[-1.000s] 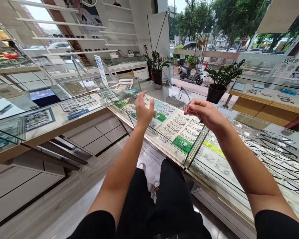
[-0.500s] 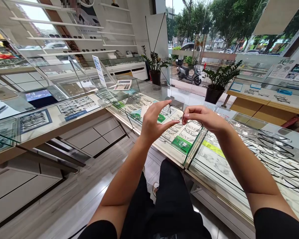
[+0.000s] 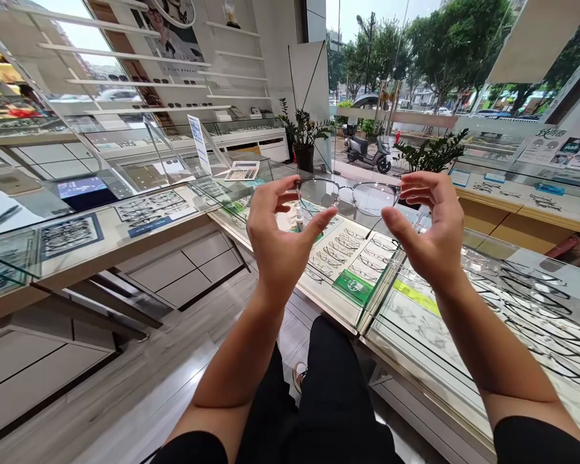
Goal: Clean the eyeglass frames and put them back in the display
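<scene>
A pair of eyeglasses [image 3: 368, 198] with thin dark rims and clear lenses hangs level above the glass counter. My left hand [image 3: 283, 238] grips its left end, fingertips at the upper corner and thumb near the bottom of the lens. On the opposite end, my right hand [image 3: 432, 225] has its fingers by the hinge and the thumb below the right lens. The temples are largely hidden behind the hands. Under the glass beneath, rows of eyeglass frames [image 3: 341, 248] lie beside a green card [image 3: 354, 287].
Glass display counters run left and right; the right one holds many dark frames [image 3: 536, 290]. A calculator [image 3: 242, 171] rests on the counter beside a standing sign [image 3: 199, 143]. Potted plants [image 3: 303, 132] stand near the window. A tray of frames [image 3: 70, 234] lies at left.
The eyeglasses have turned from nearly edge-on to lenses facing me. My left hand, open before, now grips their left end. My right hand has moved right with the other end.
</scene>
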`<action>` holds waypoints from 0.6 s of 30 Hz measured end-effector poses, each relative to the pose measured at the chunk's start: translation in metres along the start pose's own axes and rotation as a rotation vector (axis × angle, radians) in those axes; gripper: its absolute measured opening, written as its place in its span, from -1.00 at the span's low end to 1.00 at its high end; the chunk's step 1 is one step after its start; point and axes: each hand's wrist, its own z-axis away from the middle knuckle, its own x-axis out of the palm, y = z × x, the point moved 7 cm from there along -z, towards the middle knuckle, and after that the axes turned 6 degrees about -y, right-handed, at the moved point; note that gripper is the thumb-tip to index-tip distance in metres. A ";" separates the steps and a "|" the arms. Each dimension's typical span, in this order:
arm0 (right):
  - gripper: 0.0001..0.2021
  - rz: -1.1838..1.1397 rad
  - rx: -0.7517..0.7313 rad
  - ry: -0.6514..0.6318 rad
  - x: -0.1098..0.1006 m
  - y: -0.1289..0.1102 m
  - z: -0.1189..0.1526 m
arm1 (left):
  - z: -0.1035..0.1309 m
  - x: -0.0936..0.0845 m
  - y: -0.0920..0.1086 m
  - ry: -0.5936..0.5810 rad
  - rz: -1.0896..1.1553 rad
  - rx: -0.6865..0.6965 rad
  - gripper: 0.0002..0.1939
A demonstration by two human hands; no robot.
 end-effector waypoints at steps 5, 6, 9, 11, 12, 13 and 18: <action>-0.58 0.000 -0.002 0.033 -0.001 -0.009 0.003 | -0.005 -0.001 0.007 0.006 0.026 0.005 -0.43; -0.59 0.004 -0.006 0.040 -0.001 -0.010 0.004 | -0.005 -0.002 0.008 0.011 0.028 0.004 -0.43; -0.60 0.025 -0.013 0.051 -0.001 -0.012 0.004 | -0.005 -0.004 0.009 0.020 0.008 -0.014 -0.44; -0.59 0.043 0.005 0.031 0.000 -0.011 0.004 | -0.004 -0.006 0.010 0.027 -0.023 -0.024 -0.45; -0.59 0.049 0.015 0.019 0.001 -0.010 0.004 | -0.004 -0.007 0.011 0.031 -0.039 -0.021 -0.45; -0.59 0.052 0.024 0.006 0.001 -0.009 0.004 | -0.003 -0.007 0.012 0.034 -0.055 -0.010 -0.45; -0.55 0.061 0.073 -0.090 0.004 -0.006 0.004 | -0.001 -0.012 0.018 0.034 -0.121 0.051 -0.44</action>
